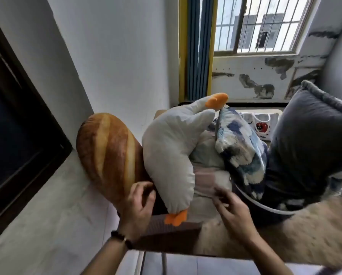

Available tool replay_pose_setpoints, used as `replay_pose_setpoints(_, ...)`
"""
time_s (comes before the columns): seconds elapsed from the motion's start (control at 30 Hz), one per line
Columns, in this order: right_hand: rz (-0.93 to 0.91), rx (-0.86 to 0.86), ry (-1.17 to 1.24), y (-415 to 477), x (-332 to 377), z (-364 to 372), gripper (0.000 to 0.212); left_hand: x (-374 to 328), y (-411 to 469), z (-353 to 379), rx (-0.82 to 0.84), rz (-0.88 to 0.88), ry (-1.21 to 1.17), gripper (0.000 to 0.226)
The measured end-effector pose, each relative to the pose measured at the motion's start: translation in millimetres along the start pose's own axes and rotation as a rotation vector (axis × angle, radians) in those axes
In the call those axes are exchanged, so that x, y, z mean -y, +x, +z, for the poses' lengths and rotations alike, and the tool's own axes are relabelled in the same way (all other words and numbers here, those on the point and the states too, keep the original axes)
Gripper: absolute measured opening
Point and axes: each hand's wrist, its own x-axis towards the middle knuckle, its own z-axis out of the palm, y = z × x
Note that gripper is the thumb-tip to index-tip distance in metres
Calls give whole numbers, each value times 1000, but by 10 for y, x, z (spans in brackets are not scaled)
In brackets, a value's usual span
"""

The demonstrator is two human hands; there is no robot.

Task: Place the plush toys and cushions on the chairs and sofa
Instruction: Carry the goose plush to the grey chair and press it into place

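No words could be read anywhere. A soft white goose toy with orange feet (170, 153) lay at the middle, a brown bread-shaped cushion (108, 155) touching it at nine o'clock. The left hand (136, 205) and right hand (233, 213) had loose, half-open grips holding nothing.

Both my hands are bare, no gloves and no rings that I can see. My left hand (137, 203) has a bracelet (121, 239) of dark round beads at the wrist, with one small metallic bead among them. My right hand (234, 212) has nothing on the wrist. Both forearms are uncovered as far as the bottom edge of the view, with no sleeve showing on either.
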Motion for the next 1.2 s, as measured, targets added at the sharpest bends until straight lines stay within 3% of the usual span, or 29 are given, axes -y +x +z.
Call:
replay_pose_setpoints(0.23, 39, 36, -10, 874, 661, 321, 53, -150, 821, 153, -32, -128, 27, 75)
replay_pose_setpoints(0.37, 197, 233, 297, 1105, 842, 566, 58, -203, 996, 275, 43, -269, -271, 94)
replay_pose_setpoints(0.43, 165, 270, 245, 1107, 855, 697, 59, -242, 967, 327, 84, -321, -418, 98)
replay_pose_setpoints(0.6, 20, 251, 202, 1088, 932, 670, 48, -470, 957, 143, 141, -293, -679, 74)
replay_pose_setpoints(0.77, -68, 124, 274, 1127, 1315, 377, 46, -809, 1111, -187, 129, -165, -777, 89)
replay_pose_setpoints(0.9, -144, -58, 399, 1127, 1687, 21, 43, -1216, 1286, -402, -55, -6, -894, 80)
replay_pose_setpoints(0.97, -199, -96, 424, 983, 1814, -155, 43, -1360, 1381, -473, -141, -46, -949, 76)
replay_pose_setpoints(1.0, -226, -104, 412, 868, 1830, -231, 44, -1411, 1418, -483, -91, -129, -994, 80)
replay_pose_setpoints(1.1, -330, -174, 286, 478, 1680, -466, 42, -1561, 1337, -333, 366, -196, -1182, 76)
replay_pose_setpoints(1.13, -347, -210, 248, 330, 1608, -576, 43, -1655, 1235, -240, 405, -186, -1176, 70)
replay_pose_setpoints(1.2, -330, -279, 239, 46, 1476, -843, 51, -1829, 1031, 24, 311, -153, -1129, 58)
